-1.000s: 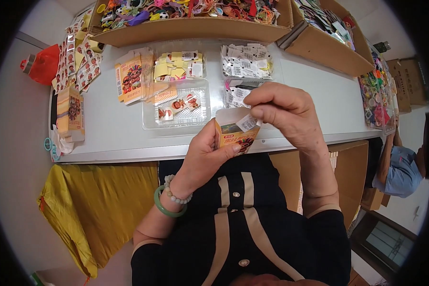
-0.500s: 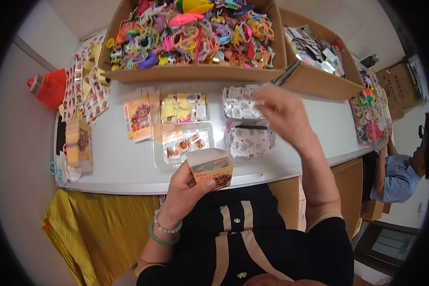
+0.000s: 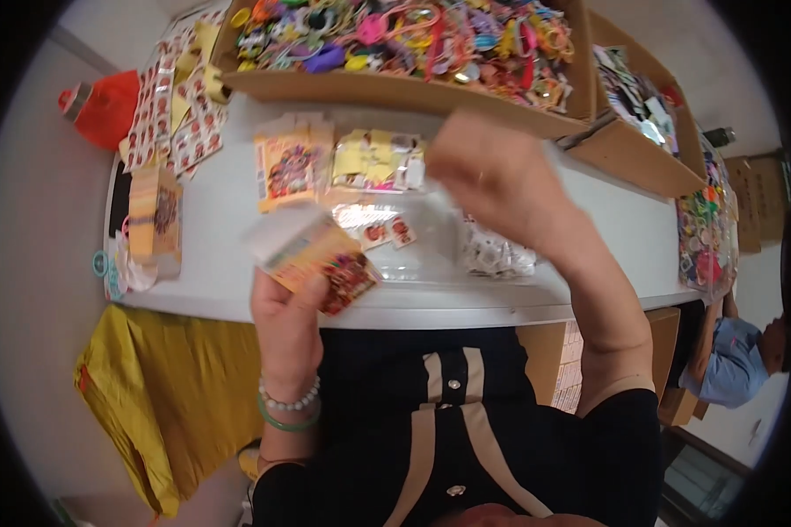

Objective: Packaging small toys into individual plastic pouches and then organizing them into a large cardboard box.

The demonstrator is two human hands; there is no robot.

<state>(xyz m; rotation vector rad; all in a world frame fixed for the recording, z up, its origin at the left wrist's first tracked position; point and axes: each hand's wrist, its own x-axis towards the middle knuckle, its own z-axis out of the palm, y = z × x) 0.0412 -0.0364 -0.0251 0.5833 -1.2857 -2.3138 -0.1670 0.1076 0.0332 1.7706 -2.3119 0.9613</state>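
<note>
The left hand [image 3: 288,307] grips a yellow printed carton [image 3: 330,263] near the white table's front edge [image 3: 431,316], with tabletop between it and the stacked cartons [image 3: 156,215]. The right hand [image 3: 501,180] (blurred; I cannot tell its grip) overlaps the cardboard trinket box's near wall [image 3: 351,92] in view.

The person's left grip [image 3: 286,306] is clamped, while the blurred right grip [image 3: 505,180] hovers farther forward.
</note>
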